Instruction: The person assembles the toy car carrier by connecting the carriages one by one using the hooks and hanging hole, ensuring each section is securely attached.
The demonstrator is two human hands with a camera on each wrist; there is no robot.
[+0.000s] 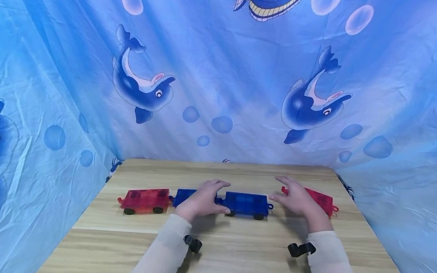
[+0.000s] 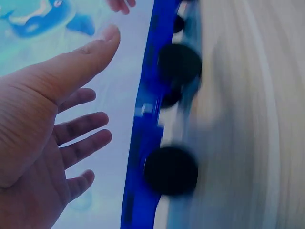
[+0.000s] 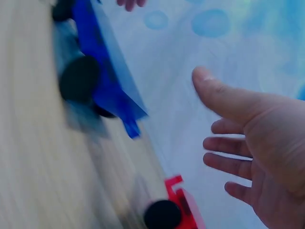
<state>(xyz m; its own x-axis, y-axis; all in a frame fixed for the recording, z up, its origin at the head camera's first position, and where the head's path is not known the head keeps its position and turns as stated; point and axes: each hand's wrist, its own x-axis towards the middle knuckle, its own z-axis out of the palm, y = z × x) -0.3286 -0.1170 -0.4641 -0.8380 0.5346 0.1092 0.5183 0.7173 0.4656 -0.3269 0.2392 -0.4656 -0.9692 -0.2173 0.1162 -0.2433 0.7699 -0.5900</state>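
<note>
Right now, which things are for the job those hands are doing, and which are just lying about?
Seem part of the job:
left red wagon
left blue wagon, partly hidden by the left hand
right blue wagon
right red wagon, partly behind the right hand

Just around:
wooden table
dolphin cloth
black wrist gadgets

The person's left forearm (image 1: 158,257) and right forearm (image 1: 336,267) reach forward, slanting inward; the left hand (image 1: 205,199) and right hand (image 1: 295,199) stand apart, palms turned inward, fingers relaxed and slightly spread, left thumb (image 2: 90,56) and right thumb (image 3: 228,99) extended away from them
</note>
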